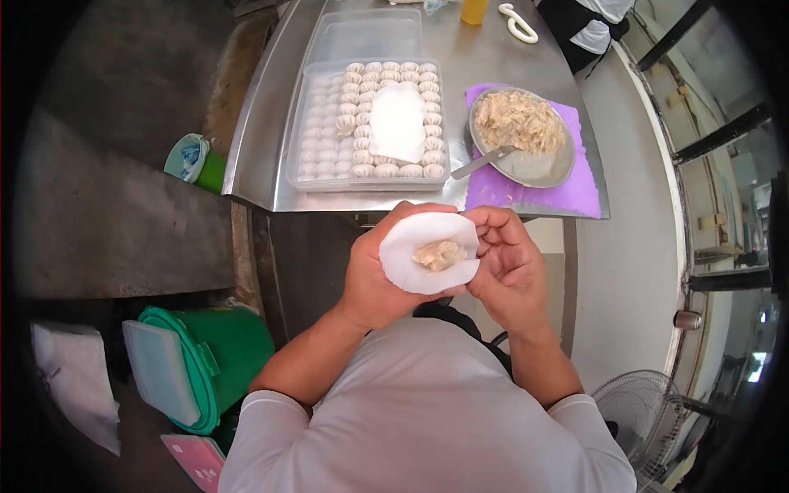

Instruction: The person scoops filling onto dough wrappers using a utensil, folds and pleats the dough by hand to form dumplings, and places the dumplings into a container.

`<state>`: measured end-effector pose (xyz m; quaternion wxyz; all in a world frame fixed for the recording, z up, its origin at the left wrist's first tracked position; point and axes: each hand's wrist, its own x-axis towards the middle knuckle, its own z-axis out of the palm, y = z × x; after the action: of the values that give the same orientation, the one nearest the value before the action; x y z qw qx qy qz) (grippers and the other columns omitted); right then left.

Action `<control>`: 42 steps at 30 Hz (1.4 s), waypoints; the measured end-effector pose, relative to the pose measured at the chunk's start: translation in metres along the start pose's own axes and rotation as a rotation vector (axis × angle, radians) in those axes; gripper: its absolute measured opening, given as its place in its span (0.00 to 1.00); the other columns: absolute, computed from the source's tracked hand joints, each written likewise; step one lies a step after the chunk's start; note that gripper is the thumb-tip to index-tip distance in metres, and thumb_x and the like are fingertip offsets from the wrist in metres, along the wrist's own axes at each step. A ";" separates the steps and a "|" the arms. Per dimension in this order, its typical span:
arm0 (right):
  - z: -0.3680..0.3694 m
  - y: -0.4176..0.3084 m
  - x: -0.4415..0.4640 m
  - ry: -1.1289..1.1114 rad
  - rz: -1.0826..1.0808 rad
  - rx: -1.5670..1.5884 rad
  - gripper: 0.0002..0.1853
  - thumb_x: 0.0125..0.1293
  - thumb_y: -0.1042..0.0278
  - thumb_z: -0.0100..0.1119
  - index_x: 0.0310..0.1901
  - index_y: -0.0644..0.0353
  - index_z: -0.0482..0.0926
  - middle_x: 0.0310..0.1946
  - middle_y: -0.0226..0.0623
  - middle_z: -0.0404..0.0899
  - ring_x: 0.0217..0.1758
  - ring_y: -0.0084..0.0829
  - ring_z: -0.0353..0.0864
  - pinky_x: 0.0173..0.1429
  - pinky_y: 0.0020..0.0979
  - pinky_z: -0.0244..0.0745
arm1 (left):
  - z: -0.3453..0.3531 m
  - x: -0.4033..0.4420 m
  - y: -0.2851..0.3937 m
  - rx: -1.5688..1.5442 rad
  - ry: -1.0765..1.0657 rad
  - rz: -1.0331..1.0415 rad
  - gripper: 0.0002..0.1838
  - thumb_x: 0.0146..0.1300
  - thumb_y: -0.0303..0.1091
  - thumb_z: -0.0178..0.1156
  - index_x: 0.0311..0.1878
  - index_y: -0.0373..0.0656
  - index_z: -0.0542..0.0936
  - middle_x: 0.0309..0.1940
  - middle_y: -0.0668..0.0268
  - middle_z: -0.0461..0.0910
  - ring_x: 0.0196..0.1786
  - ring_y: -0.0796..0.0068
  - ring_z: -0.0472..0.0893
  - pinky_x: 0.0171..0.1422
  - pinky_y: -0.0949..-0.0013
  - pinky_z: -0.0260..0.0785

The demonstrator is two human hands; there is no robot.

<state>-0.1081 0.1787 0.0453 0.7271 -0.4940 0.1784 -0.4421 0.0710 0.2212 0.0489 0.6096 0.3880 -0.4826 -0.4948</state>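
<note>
Wrapper [401, 267] is up in front of our chest, just off the near edge of the bench [271, 123], open and facing us, roughly round. Filling [440, 255] sits on it, a small lump a bit right of the middle; its long axis runs about left to right, so one end points at our right hand [514, 267] and that hand is nearer to it than our left palm. Left hand [362, 283] is grasping the wrapper, cupped round its left side and back. Right hand is half curled at the right edge, fingertips at the rim; whether it actually pinches there, we cannot tell. Beyond the hands, ahead and to the left, we have the tray [297, 182] with rows of buns [386, 170], a white sheet [397, 123] lying over part of them. Ahead and to the right, the bowl [538, 175] of mix [514, 119] on a purple cloth [585, 193], spatula [477, 164] leaning in it, handle toward the tray
</note>
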 end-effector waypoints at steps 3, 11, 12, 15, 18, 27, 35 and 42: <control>0.021 0.005 -0.002 0.007 -0.049 -0.018 0.30 0.66 0.85 0.64 0.67 0.67 0.65 0.59 0.39 0.73 0.63 0.26 0.75 0.67 0.31 0.74 | -0.015 -0.010 -0.001 0.138 -0.019 0.145 0.26 0.49 0.25 0.82 0.54 0.38 0.84 0.49 0.68 0.79 0.50 0.77 0.80 0.54 0.69 0.76; 0.047 0.016 -0.012 0.063 -0.101 -0.064 0.27 0.66 0.85 0.66 0.66 0.67 0.69 0.53 0.38 0.77 0.52 0.23 0.80 0.56 0.27 0.78 | -0.031 -0.029 0.012 -0.141 0.058 0.122 0.20 0.59 0.23 0.75 0.55 0.37 0.85 0.50 0.65 0.78 0.50 0.77 0.79 0.52 0.73 0.74; 0.045 0.020 -0.014 0.069 -0.107 -0.065 0.27 0.66 0.85 0.66 0.66 0.67 0.69 0.53 0.38 0.77 0.52 0.23 0.80 0.56 0.27 0.78 | -0.032 -0.031 0.011 -0.142 0.050 0.122 0.20 0.59 0.23 0.75 0.55 0.37 0.85 0.50 0.65 0.78 0.50 0.77 0.79 0.52 0.73 0.74; 0.042 0.025 -0.019 0.057 -0.198 -0.143 0.23 0.67 0.84 0.65 0.62 0.69 0.73 0.50 0.37 0.79 0.47 0.22 0.80 0.52 0.25 0.79 | -0.031 -0.034 0.006 -0.200 0.046 0.096 0.20 0.59 0.23 0.75 0.55 0.38 0.85 0.50 0.64 0.77 0.51 0.77 0.79 0.52 0.74 0.73; 0.051 0.016 -0.020 0.142 -0.273 -0.206 0.15 0.68 0.83 0.65 0.55 0.68 0.79 0.46 0.36 0.80 0.44 0.21 0.80 0.47 0.23 0.78 | -0.032 -0.033 0.006 -0.093 0.002 0.140 0.20 0.59 0.23 0.75 0.56 0.39 0.85 0.52 0.63 0.77 0.51 0.76 0.79 0.52 0.73 0.74; 0.055 -0.003 -0.013 0.030 -0.294 -0.378 0.11 0.65 0.83 0.67 0.48 0.66 0.85 0.45 0.37 0.77 0.42 0.24 0.77 0.45 0.25 0.75 | -0.041 -0.028 0.027 -0.065 -0.097 0.258 0.24 0.54 0.22 0.78 0.56 0.38 0.85 0.52 0.60 0.79 0.52 0.72 0.80 0.54 0.71 0.75; 0.068 -0.017 -0.009 0.056 -0.424 -0.703 0.11 0.61 0.82 0.70 0.45 0.65 0.86 0.39 0.38 0.79 0.40 0.28 0.77 0.42 0.26 0.73 | -0.047 -0.032 0.032 -0.003 -0.151 0.271 0.25 0.50 0.22 0.79 0.55 0.39 0.85 0.52 0.57 0.81 0.55 0.71 0.81 0.56 0.69 0.75; 0.065 -0.018 -0.014 0.001 -0.473 -0.814 0.12 0.61 0.82 0.69 0.46 0.66 0.85 0.40 0.41 0.80 0.39 0.30 0.77 0.39 0.28 0.74 | -0.044 -0.028 0.044 0.139 -0.202 0.272 0.22 0.52 0.22 0.79 0.51 0.39 0.86 0.53 0.55 0.81 0.53 0.72 0.81 0.55 0.70 0.75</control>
<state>-0.0788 0.2245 0.0882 0.3534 -0.7659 0.2201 -0.4899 0.1226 0.2580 0.0743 0.5912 0.3088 -0.6222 -0.4099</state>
